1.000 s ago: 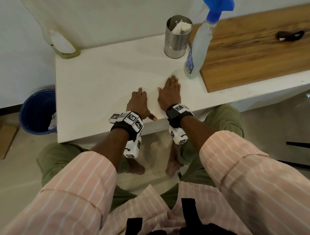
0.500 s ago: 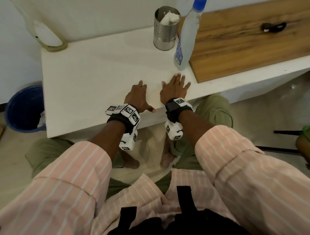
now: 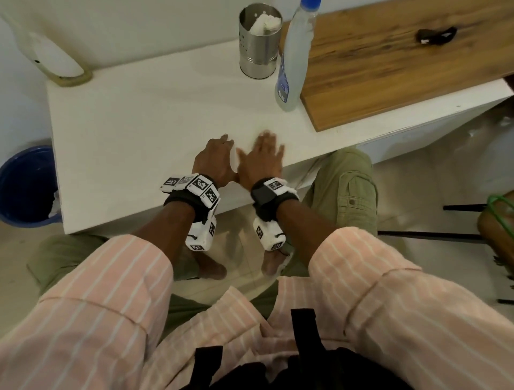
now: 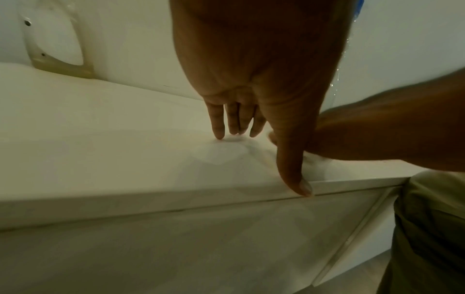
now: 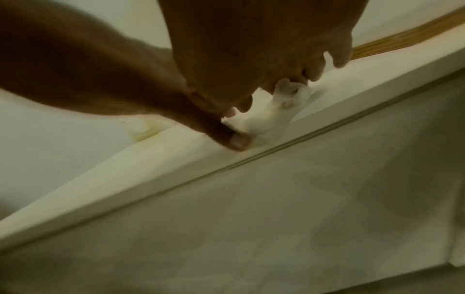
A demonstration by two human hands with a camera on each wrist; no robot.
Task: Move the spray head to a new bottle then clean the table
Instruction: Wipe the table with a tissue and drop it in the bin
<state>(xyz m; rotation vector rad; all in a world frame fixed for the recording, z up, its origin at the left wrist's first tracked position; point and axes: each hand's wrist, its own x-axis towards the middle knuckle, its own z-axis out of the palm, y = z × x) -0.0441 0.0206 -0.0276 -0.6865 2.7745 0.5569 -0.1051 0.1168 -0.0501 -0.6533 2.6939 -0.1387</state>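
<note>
A clear spray bottle (image 3: pixel 292 55) with a blue spray head (image 3: pixel 310 2) stands on the white table (image 3: pixel 139 125), beside the wooden board. Both hands lie near the table's front edge, side by side. My left hand (image 3: pixel 219 150) touches the top with straight fingers (image 4: pixel 219 123), and its thumb reaches the front edge. My right hand (image 3: pixel 261 150) is blurred. It presses a white tissue (image 5: pixel 266 117) flat on the table, with the thumb at the edge. A bit of the tissue (image 3: pixel 233 161) shows between the two hands.
A perforated metal cup (image 3: pixel 260 41) holding white tissue stands left of the bottle. A wooden board (image 3: pixel 403 55) with a small black object (image 3: pixel 435 34) covers the table's right part. On the floor to the left is a blue bucket (image 3: pixel 25 186). My knees sit under the front edge.
My right hand has slid left, closer to the left hand, and white tissue now shows between them. The left hand has stayed put. The head view has shifted.
</note>
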